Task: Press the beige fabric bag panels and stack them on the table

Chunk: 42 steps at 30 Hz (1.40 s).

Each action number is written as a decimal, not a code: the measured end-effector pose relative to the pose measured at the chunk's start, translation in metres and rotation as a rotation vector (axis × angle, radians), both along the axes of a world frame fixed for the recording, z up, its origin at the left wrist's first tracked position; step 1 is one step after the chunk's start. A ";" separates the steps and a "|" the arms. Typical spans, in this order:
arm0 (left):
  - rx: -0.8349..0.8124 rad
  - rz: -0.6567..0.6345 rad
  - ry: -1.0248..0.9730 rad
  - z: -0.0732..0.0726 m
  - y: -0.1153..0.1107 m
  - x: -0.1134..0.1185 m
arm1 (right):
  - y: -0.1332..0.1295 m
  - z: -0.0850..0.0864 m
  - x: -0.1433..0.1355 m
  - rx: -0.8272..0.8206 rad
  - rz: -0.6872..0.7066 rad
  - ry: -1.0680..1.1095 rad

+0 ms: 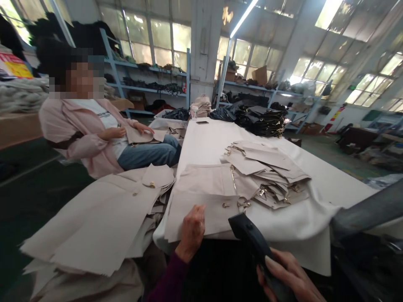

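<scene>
Holding black tool (250, 233) — right hand (285, 270) clamped round it, left fist (192, 228) on beige panel (217, 216), shirt lettering (104, 114) illegible

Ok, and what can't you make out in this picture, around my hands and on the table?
All in the head view:
Black tool: its lower end is covered by the right hand and cut off by the bottom edge.
Left hand: its curled fingers hide their tips, so any grip is unclear.
Beige pile on the table: overlapping pieces hide the count.
Dark flat object: too small to identify surely.
</scene>
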State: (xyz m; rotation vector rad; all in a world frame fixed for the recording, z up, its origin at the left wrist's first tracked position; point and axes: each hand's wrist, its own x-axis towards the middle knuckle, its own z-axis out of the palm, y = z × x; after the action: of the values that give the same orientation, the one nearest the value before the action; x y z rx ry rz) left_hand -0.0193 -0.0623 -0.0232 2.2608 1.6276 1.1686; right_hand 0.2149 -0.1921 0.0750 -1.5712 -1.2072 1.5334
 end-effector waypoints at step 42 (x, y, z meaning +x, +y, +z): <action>0.002 0.052 -0.048 -0.003 0.000 0.002 | 0.086 0.011 -0.053 0.054 -0.001 -0.024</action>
State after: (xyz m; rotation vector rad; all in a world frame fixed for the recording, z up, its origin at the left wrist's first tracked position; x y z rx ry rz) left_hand -0.0178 -0.0621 -0.0260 2.1867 1.6780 1.2270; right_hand 0.1616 -0.1056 0.0858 -1.5588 -1.2506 1.4726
